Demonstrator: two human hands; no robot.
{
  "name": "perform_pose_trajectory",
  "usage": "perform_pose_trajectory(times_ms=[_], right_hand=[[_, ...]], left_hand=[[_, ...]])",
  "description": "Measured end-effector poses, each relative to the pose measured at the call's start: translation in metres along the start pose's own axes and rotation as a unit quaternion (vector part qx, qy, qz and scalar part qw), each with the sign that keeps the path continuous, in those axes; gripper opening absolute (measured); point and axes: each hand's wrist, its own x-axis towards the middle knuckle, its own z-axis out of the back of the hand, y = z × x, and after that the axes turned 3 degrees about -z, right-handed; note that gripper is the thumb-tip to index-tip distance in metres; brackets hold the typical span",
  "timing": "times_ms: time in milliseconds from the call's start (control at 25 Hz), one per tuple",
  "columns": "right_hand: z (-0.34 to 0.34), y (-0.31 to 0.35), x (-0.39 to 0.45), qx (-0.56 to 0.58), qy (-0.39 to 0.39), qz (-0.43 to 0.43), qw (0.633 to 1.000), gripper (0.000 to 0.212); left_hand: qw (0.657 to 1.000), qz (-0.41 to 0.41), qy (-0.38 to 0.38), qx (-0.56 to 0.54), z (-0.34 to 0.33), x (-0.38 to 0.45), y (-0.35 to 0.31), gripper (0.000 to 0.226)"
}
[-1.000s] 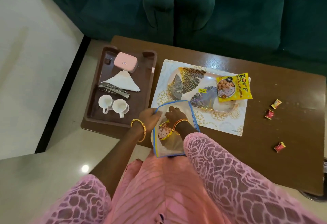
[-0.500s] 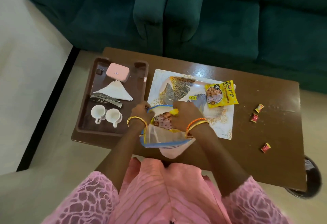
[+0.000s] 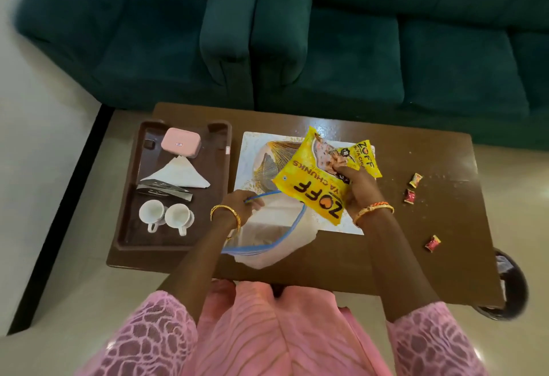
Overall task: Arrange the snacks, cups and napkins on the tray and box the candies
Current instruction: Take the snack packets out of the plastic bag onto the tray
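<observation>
Yellow snack packet (image 3: 315,181) with dark lettering at centre; blue-rimmed clear bag (image 3: 267,227) below it. Brown tray (image 3: 130,197) at left holds a pink box (image 3: 180,142) and white cups (image 3: 166,217). Teal sofa (image 3: 297,34) across the top.

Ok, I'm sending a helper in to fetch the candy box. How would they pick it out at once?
Look at the brown tray on the left end of the wooden table. At its far end, beyond the folded white napkin and the two white cups, sits the pink box. It is the only pink, rounded, lidded thing there.
</observation>
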Motion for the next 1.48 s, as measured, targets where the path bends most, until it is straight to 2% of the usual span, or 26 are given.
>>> perform_pose_trajectory(times_ms=[160, 240, 320, 400, 520, 600, 680, 720, 800, 880, 920, 960, 1000, 1080, 1160, 1240, 1280, 1320, 1400, 1440, 1480], right_hand=[[0.009, -0.004, 0.020, -0.186, -0.076, 0.009, 0.980, 0.063], [0.020, -0.001, 0.025, -0.233, -0.078, 0.014, 0.969, 0.069], [0.029, 0.007, 0.026, -0.300, -0.060, 0.056, 0.950, 0.066], [0.031, 0.013, 0.033, -0.380, -0.010, 0.104, 0.919, 0.058], [0.010, 0.014, 0.044, -0.512, 0.073, 0.114, 0.849, 0.062], [-0.011, 0.010, 0.053, -0.566, 0.098, 0.114, 0.810, 0.063], [-0.024, 0.009, 0.057, -0.586, 0.091, 0.126, 0.795, 0.065], [-0.025, 0.012, 0.056, -0.572, 0.076, 0.136, 0.805, 0.064], [-0.015, 0.017, 0.048, -0.461, 0.016, 0.145, 0.876, 0.062], [0.005, 0.013, 0.038, -0.246, -0.064, 0.121, 0.960, 0.065], [0.015, 0.006, 0.032, -0.160, -0.083, 0.089, 0.980, 0.068], [0.022, -0.005, 0.025, -0.127, -0.081, 0.047, 0.987, 0.072], [0.024, -0.020, 0.018, -0.144, -0.061, 0.003, 0.988, 0.074], [0.014, -0.048, 0.007, -0.187, -0.010, -0.035, 0.982, 0.056], [0.000, -0.060, 0.003, -0.157, -0.005, 0.003, 0.988, 0.028], [-0.004, -0.059, 0.008, -0.128, -0.030, 0.045, 0.990, 0.023], [-0.002, -0.055, 0.011, -0.109, -0.047, 0.056, 0.991, 0.022], [0.003, -0.049, 0.015, -0.081, -0.066, 0.064, 0.992, 0.023], [0.021, -0.034, 0.024, 0.015, -0.109, 0.070, 0.991, 0.030], [0.035, -0.026, 0.029, 0.067, -0.127, 0.076, 0.987, 0.033], [0.051, -0.018, 0.035, 0.096, -0.143, 0.084, 0.981, 0.033]], left_hand=[[0.993, -0.066, 0.087, 0.039, 0.004, 0.004, -0.016, 0.064], [0.989, -0.074, 0.131, 0.011, 0.007, 0.006, -0.023, 0.067], [0.981, -0.048, 0.188, -0.021, 0.010, 0.008, -0.026, 0.055], [0.969, 0.012, 0.230, -0.089, 0.013, 0.008, -0.029, 0.031], [0.953, 0.045, 0.221, -0.200, 0.009, 0.018, -0.037, 0.056], [0.946, 0.019, 0.210, -0.247, 0.000, 0.024, -0.043, 0.046], [0.939, 0.003, 0.199, -0.280, -0.010, 0.027, -0.048, 0.029], [0.937, 0.005, 0.191, -0.293, -0.013, 0.027, -0.048, 0.027], [0.929, 0.026, 0.187, -0.319, -0.016, 0.030, -0.044, 0.017], [0.915, 0.047, 0.189, -0.352, -0.017, 0.031, -0.040, 0.009], [0.910, 0.055, 0.188, -0.366, -0.016, 0.030, -0.038, 0.009], [0.906, 0.058, 0.185, -0.377, -0.017, 0.030, -0.037, 0.010], [0.902, 0.059, 0.185, -0.385, -0.018, 0.030, -0.036, 0.010], [0.900, 0.057, 0.188, -0.388, -0.020, 0.030, -0.035, 0.013], [0.909, 0.049, 0.187, -0.370, -0.022, 0.031, -0.035, 0.015], [0.920, 0.044, 0.192, -0.340, -0.023, 0.031, -0.035, 0.020], [0.925, 0.036, 0.206, -0.317, -0.023, 0.030, -0.035, 0.032], [0.932, 0.023, 0.232, -0.278, -0.022, 0.029, -0.035, 0.054], [0.944, -0.010, 0.303, -0.129, -0.020, 0.028, -0.033, 0.103], [0.943, -0.024, 0.330, -0.030, -0.020, 0.028, -0.033, 0.112], [0.937, -0.031, 0.343, 0.059, -0.021, 0.028, -0.034, 0.109]])
